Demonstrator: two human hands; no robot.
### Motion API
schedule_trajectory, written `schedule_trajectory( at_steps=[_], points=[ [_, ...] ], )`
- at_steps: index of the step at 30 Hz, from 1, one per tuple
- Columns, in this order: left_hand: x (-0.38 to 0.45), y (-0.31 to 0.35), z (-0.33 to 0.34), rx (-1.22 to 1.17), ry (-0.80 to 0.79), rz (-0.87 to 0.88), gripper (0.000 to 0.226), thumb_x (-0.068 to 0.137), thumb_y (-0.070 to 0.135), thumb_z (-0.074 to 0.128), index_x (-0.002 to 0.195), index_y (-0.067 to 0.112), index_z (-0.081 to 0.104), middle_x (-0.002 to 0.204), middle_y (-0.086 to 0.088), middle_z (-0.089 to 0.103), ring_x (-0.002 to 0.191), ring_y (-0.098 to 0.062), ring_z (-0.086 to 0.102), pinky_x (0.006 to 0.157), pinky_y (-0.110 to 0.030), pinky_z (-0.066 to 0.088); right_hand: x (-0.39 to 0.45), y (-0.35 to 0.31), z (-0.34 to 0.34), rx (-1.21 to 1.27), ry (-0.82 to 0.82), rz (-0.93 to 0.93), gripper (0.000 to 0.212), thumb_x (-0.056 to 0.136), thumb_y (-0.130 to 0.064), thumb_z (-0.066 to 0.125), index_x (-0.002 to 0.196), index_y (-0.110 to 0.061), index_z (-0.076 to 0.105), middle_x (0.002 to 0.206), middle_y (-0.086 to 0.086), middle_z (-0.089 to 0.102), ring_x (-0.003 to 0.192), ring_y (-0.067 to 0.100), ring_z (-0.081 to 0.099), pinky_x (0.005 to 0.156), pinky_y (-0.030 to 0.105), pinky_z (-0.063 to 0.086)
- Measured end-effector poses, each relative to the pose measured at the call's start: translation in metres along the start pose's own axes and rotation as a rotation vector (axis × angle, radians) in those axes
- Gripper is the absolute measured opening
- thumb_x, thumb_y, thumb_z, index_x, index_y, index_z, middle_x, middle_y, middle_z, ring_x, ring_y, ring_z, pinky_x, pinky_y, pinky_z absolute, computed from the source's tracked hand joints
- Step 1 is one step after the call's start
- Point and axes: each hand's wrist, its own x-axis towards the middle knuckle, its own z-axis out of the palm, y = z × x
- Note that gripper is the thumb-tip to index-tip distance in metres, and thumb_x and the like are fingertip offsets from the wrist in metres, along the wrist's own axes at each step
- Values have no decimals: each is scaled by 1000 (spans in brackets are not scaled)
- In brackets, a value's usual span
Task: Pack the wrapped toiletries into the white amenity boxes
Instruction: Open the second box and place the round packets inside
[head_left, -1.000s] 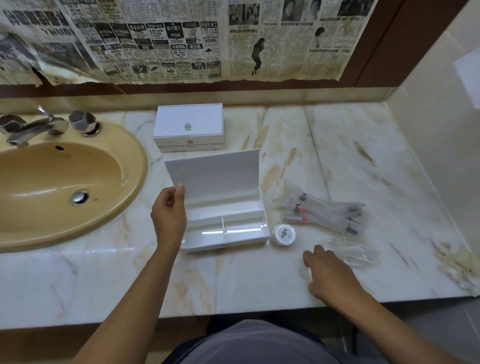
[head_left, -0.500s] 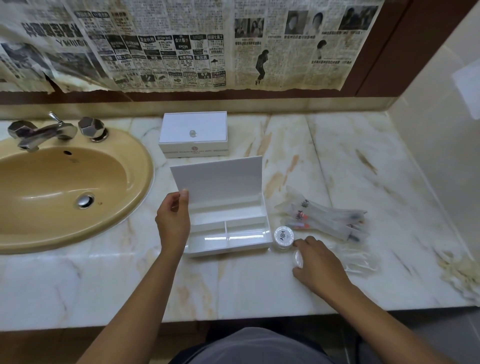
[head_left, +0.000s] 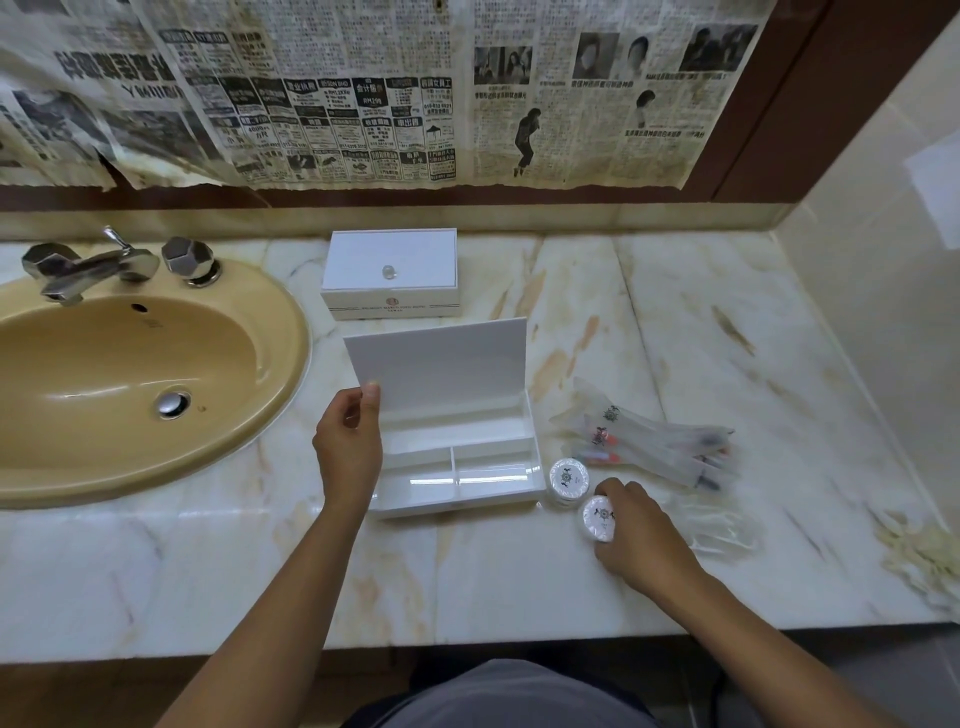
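**Q.** What does the right hand (head_left: 636, 535) grip, lower right of centre?

**A.** Its fingers are curled around a small round wrapped toiletry (head_left: 598, 518), pinched at the edge so that the printed face tilts toward the camera. A second round toiletry (head_left: 569, 479) lies flat just above it, beside the right end wall of the open amenity box (head_left: 470, 470).

**Q.** And the left hand (head_left: 349, 451)?

**A.** At frame centre, thumb and fingers are pressed on the left edge of the raised lid (head_left: 436, 364), keeping it upright. The compartments below look empty: one long bay at the back, two shorter bays in front.

**Q.** How is the step best done?

**A.** Probably by carrying the round piece over the right wall and setting it flat in the front right bay, the nearest one. The lid should be held back until the piece is seated, and the second round piece should not be knocked in passing.

**Q.** Pose of the arms?

**A.** Both forearms enter from the bottom edge and converge on the box; the right wrist is low over the marble counter (head_left: 519, 587), palm turned down.

**Q.** What remains outward?

**A.** Long wrapped packets (head_left: 654, 441) lie to the right of the box, a clear packet (head_left: 722, 525) below them, and a closed amenity box (head_left: 389, 275) stands above centre.
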Motion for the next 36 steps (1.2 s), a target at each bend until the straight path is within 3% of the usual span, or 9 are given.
schedule_trajectory(
  at_steps=[2,6,9,12,17,23,29,32,36],
  points=[
    [0,0,0,-3,0,2,32,97,44,50,97,16,65,89,5,66,84,-7,61,72,-15,43,-1,0,-6,-5,-53,-4,54,77,-17,64,127,-24,44,107,-3,42,90,17,51,71,26,41],
    [-1,1,0,-15,-4,8,31,97,43,51,98,16,66,89,6,67,85,-6,61,73,-15,44,-1,-6,-28,-49,-94,-41,85,68,-51,76,139,-34,33,133,-8,38,113,13,53,85,28,45],
    [0,0,0,-17,-2,7,31,97,43,51,98,15,66,89,5,67,85,-6,61,73,-16,44,5,-17,-38,-17,13,-103,75,71,-59,71,135,-35,42,140,-11,39,122,11,49,91,29,44],
    [0,0,0,-19,-2,4,32,97,43,51,96,15,65,88,5,66,83,-6,61,72,-16,44,13,-30,-36,-75,64,-140,65,78,-53,67,133,-29,44,142,-9,39,129,13,42,95,29,41],
    [-1,1,-1,-23,0,1,31,97,43,51,96,15,66,88,4,66,81,-6,60,71,-13,42,21,-40,-28,-164,80,-164,52,82,-39,64,129,-24,46,127,-3,47,122,18,44,89,29,43],
    [-2,3,-1,-33,7,-5,29,97,42,52,95,17,66,86,7,66,81,-4,60,69,-7,41,26,-43,-30,-200,146,-173,39,81,-36,62,115,-19,54,114,-1,53,108,19,52,81,30,46],
    [-1,2,-2,-51,8,-13,29,96,42,53,94,17,66,84,8,66,79,-4,60,68,-8,41,10,-90,-44,-93,257,-380,38,83,-37,64,115,-19,55,109,-2,57,96,19,57,78,30,48],
    [-1,3,-2,-43,1,-5,27,97,41,53,94,18,66,85,9,66,82,-3,61,67,-5,41,1,-129,-38,-91,216,-500,36,83,-40,62,112,-22,50,103,-2,60,89,21,60,71,29,45],
    [6,0,-7,-21,-43,-19,28,96,41,55,90,17,67,85,7,68,82,-5,61,69,-13,42,4,-171,-13,-241,105,-566,27,84,-42,58,95,-18,56,94,2,64,83,24,58,68,30,40]
  ],
)
